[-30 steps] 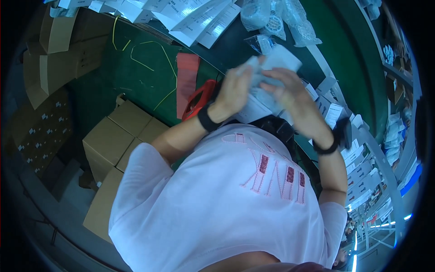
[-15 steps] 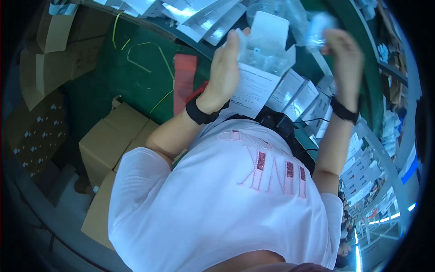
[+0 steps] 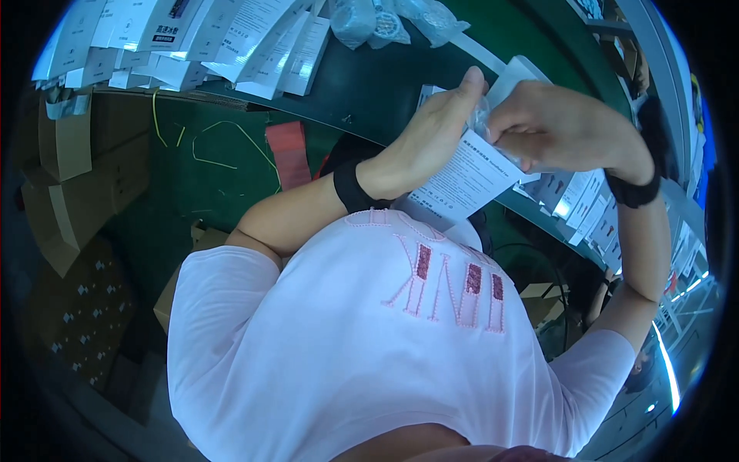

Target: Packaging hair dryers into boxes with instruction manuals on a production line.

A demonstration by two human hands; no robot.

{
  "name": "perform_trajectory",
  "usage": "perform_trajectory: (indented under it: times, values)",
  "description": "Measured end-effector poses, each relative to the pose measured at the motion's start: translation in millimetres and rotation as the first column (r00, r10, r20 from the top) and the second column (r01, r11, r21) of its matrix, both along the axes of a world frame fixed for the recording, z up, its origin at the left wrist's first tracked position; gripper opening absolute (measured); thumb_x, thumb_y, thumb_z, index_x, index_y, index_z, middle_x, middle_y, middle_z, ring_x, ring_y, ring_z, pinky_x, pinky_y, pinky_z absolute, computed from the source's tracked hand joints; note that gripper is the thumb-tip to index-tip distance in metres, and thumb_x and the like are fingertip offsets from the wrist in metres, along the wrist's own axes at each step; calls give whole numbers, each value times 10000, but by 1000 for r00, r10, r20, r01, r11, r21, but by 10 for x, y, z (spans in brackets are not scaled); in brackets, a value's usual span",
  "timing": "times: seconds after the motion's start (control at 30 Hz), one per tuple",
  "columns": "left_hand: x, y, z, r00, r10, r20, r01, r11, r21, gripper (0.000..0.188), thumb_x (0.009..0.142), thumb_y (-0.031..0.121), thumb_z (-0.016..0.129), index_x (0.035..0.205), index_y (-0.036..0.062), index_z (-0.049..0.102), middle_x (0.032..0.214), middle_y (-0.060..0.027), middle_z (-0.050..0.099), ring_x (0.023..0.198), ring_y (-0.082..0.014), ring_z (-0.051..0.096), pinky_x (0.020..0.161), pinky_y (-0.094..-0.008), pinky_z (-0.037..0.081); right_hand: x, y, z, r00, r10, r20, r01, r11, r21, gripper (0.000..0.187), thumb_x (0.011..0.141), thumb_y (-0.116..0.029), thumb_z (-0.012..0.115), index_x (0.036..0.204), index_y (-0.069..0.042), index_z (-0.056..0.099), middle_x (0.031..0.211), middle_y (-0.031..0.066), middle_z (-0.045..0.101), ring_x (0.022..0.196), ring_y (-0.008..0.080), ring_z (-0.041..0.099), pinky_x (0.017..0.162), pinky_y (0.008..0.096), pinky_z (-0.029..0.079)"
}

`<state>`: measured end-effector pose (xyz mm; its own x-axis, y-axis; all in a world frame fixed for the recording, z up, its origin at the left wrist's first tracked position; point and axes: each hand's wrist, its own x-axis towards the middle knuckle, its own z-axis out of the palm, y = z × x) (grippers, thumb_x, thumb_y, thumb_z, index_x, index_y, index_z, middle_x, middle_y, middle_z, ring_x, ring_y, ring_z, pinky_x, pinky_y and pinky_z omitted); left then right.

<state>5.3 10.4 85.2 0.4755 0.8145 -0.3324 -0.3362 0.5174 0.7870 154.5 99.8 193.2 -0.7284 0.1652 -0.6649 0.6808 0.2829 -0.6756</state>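
Steadying an open, tilted white box (image 3: 469,177) before the shirt (image 3: 369,323) with the left hand (image 3: 435,138), cupped along its side, thumb up. Curling the right hand (image 3: 570,127) over the mouth, fingers bent in at clear plastic wrap (image 3: 479,119); impossible to tell pinch from push. Probably seating contents; calls for pressing down inside, keeping the raised flap (image 3: 523,71) clear. Farther off, on the counter (image 3: 385,85), plastic-wrapped bundles (image 3: 389,29).

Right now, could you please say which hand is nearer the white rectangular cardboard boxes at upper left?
Left hand, below and right of the boxes; the right hand is farther right.
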Motion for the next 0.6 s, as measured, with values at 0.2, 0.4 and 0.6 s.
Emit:
perform_trajectory:
  times: [0.2,0.4,0.6]
  values:
    - [-40,2,28,978,-118,171,117,993,15,604,965,525,430,1163,-35,541,938,-91,608,917,-126,572,841,-257,435,65,-111,-56,956,-271,116,294,874,-387,161,899,-58,522,879,31,655,700,59,630,527,115,554,479,295,411]
    - [-61,-107,30,978,-5,209,8,1000,-11,549,908,390,616,1257,-2,451,1110,-116,566,1010,-152,552,852,-270,439,5,-197,103,979,-43,200,75,985,-153,190,883,13,496,979,45,657,868,77,674,801,171,657,749,225,519]
    - [-269,-67,-349,956,21,293,-119,939,322,621,744,114,794,1269,22,474,1235,-129,520,1086,-202,543,950,-323,444,783,-491,320,376,-857,-352,921,389,36,617,780,-84,689,1342,-8,447,1158,120,592,938,167,612,802,304,517]
